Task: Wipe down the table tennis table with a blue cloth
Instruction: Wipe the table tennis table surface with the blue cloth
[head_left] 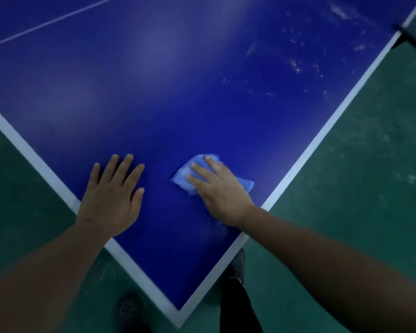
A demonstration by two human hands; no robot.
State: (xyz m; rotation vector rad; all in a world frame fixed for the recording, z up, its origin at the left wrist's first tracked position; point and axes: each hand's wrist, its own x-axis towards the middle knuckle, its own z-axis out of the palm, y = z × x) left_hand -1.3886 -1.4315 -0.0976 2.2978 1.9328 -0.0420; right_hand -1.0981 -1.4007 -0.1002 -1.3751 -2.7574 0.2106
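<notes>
Judging by size first: the desk point(178, 97), a table tennis top, is rigid, flat and heavy, so it is not gripped, only pressed and braced on. Its surface is deep blue and looks smooth, likely low friction, with a white border along both edges meeting at the near corner and a thin white line across the far left. Pale streaks and specks point(298, 66) are seen toward the far right edge; that area is probably not yet wiped.

The left hand point(111, 198) is laid flat on the desk just inside the near left edge, fingers straight and spread, holding nothing. It is judged a brace.

The right hand point(219, 191) is pressed on the blue cloth point(185, 179), fingers straight and slightly apart, nothing pinched.

The cloth is small, lighter blue than the top, soft, limp and light, bunched under the palm near the near right edge, close to the near corner. It can be expected to crumple and slide readily; flat palm pressure over its middle should carry it better than an edge pinch.
</notes>
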